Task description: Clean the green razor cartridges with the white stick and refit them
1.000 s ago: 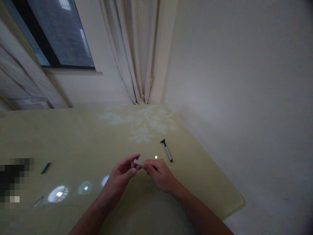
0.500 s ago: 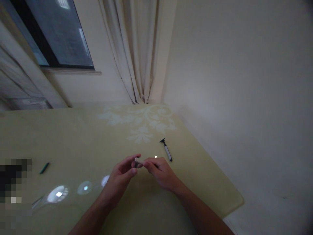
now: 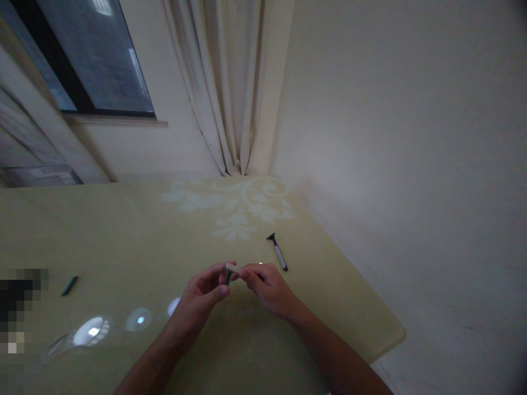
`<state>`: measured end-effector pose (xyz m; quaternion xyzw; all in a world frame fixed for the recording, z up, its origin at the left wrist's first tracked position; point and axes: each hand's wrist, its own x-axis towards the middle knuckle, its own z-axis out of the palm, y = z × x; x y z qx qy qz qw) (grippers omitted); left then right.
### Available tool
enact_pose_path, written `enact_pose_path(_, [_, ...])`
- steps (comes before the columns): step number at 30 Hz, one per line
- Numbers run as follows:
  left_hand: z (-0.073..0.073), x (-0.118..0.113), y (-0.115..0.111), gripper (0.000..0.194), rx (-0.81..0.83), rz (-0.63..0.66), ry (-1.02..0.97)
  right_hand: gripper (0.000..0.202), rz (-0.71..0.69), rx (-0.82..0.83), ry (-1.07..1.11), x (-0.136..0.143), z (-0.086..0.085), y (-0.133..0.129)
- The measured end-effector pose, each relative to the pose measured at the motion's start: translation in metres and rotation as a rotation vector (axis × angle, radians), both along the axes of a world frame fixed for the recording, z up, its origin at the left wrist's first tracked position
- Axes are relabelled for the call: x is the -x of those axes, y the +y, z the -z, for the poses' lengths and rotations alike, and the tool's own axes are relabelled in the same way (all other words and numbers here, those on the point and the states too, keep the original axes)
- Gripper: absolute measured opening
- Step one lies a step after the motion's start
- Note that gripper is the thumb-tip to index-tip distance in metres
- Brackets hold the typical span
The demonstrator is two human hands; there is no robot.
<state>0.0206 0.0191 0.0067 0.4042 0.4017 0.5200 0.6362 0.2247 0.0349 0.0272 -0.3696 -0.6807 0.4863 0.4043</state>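
Between the thumb and fingers of my left hand is a small dark green piece, held roughly upright. My right hand pinches a thin pale piece that reaches across to the top of the green one. Both hands are close together above the pale yellow-green table. A razor with a grey handle lies on the table just beyond my right hand. What the small pieces are is too small to tell.
A dark green object lies on the table at the left, near a pixelated dark area. Light reflections show on the tabletop. Behind stand a beige curtain, a window and a wall.
The small green piece now shows upright between my left fingers, with the pale piece against its top. The whole view has shifted slightly, and both hands keep nearly the same place.
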Motion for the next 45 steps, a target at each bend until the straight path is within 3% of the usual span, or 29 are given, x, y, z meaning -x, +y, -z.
enact_pose_path(7, [-0.0003, 0.0004, -0.0007, 0.051, 0.008, -0.009, -0.054, 0.056, 0.030, 0.037, 0.019, -0.0008, -0.0001, 0.0012])
enact_pose_path(12, [-0.0002, -0.0005, -0.0005, 0.046, -0.030, 0.065, 0.018, 0.056, 0.012, 0.022, 0.006, -0.0022, 0.0013, 0.0019])
enact_pose_path(18, [0.0004, 0.0006, -0.0002, 0.051, 0.012, 0.011, -0.056, 0.057, 0.024, 0.024, -0.008, -0.0016, 0.0006, 0.0009])
enact_pose_path(22, [0.0007, -0.0010, -0.0016, 0.047, -0.022, 0.077, -0.062, 0.057, 0.018, 0.023, 0.008, -0.0007, 0.0016, 0.0007])
enact_pose_path(27, [0.0022, -0.0014, -0.0017, 0.050, 0.049, 0.006, -0.123, 0.056, 0.038, 0.027, 0.020, -0.0023, 0.0005, 0.0012])
enact_pose_path(34, [-0.0047, -0.0055, -0.0030, 0.046, -0.033, 0.090, -0.062, 0.056, 0.020, 0.007, 0.020, -0.0024, 0.0012, 0.0013])
enact_pose_path(38, [-0.0009, -0.0070, -0.0042, 0.051, -0.035, 0.091, -0.019, 0.057, 0.019, -0.017, 0.011, -0.0016, 0.0007, 0.0013])
enact_pose_path(45, [0.0047, -0.0044, -0.0042, 0.045, 0.016, 0.073, -0.164, 0.050, 0.028, -0.025, 0.018, -0.0006, -0.0014, 0.0005])
